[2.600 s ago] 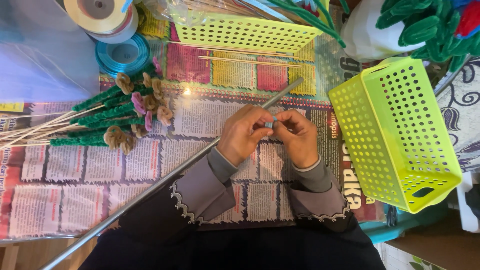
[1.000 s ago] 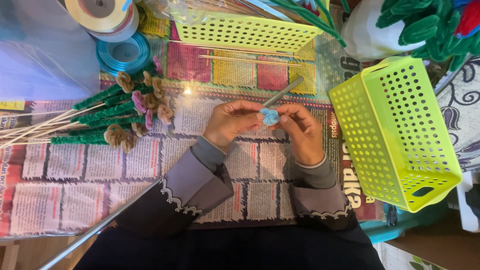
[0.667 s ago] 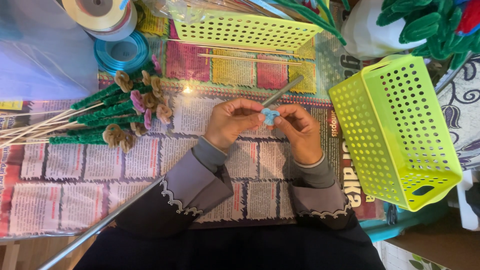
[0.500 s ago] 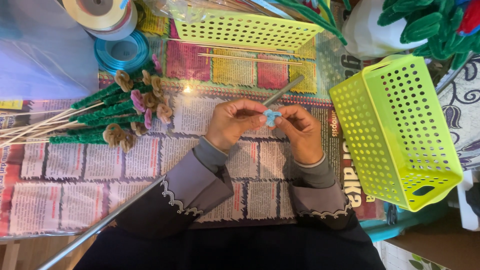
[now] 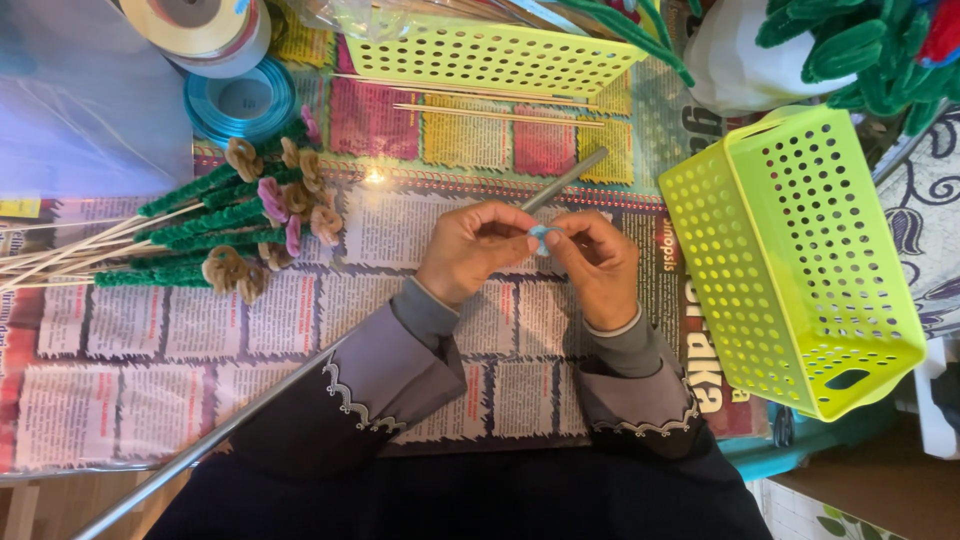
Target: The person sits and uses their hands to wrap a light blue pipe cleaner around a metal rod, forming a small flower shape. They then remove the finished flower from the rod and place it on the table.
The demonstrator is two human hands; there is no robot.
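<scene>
Both my hands pinch one small blue loop (image 5: 540, 238) | left hand (image 5: 472, 250) steadies | right hand (image 5: 598, 266) fingertips closed on it | grey rod (image 5: 562, 180) behind | flower stems (image 5: 215, 225) parked left, clear of the hands

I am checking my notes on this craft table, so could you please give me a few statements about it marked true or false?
1. Both hands, the left hand and the right hand, pinch a small light-blue piece between them. True.
2. The basket on the right is red. False: it is yellow-green.
3. The flower stems lie to the left of the hands. True.
4. The blue ribbon spool sits inside a basket. False: it lies on the table near the top left.
5. A long grey rod crosses the newspaper. True.
</scene>
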